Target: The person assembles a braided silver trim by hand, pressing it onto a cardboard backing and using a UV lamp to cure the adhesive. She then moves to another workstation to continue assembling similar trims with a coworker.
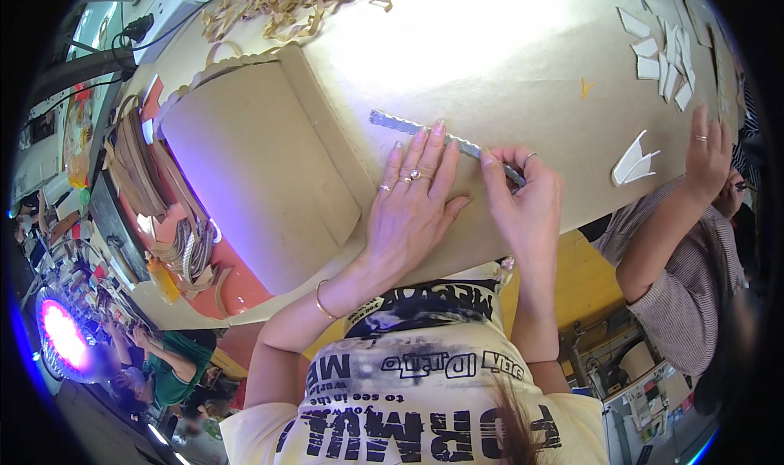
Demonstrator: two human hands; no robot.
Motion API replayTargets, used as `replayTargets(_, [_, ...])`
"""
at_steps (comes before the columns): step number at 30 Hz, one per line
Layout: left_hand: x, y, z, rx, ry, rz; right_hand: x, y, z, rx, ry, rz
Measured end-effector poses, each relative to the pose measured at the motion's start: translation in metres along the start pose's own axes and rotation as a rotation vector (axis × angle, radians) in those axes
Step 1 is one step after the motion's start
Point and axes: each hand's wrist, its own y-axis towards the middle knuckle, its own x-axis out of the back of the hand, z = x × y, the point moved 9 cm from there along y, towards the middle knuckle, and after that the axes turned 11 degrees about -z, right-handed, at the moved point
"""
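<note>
One grey strip [468,147]: on the table [506,81], passing under the left grip [408,208] and into the right grip [527,197]!
Left grip: palm down, fingers laid flat.
Right grip: thumb and fingers pinching the strip!
Brown panel [253,155]: just left of the left grip.
White pieces [648,67]: well right of both.

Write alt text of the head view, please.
The left hand lies across a narrow silver-grey strip on a brown table, while the right hand pinches it near its right end. A brown panel lies at left; white pieces and a co-worker's hand are at right.
</note>
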Motion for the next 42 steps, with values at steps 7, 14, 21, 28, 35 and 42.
replayTargets(7, [0.001,0.001,0.0,0.012,-0.026,0.012,-0.001,0.0,0.001,0.008,-0.026,-0.003])
replayTargets(14, [0.003,0.003,-0.002,0.0,0.006,0.002,-0.002,0.0,0.001,0.022,-0.044,-0.004])
replayTargets(21, [0.005,0.004,-0.006,-0.053,0.085,-0.025,-0.003,0.001,0.0,0.029,-0.065,-0.01])
replayTargets(28, [0.003,0.004,-0.005,-0.035,0.009,0.017,0.007,-0.001,-0.005,0.035,-0.07,0.006])
replayTargets(35, [0.003,0.005,-0.006,-0.042,0.033,0.014,0.014,-0.003,-0.013,-0.013,-0.02,0.007])
replayTargets(42, [0.003,0.005,-0.007,-0.044,0.043,0.029,0.014,-0.001,-0.014,-0.042,-0.02,0.021])
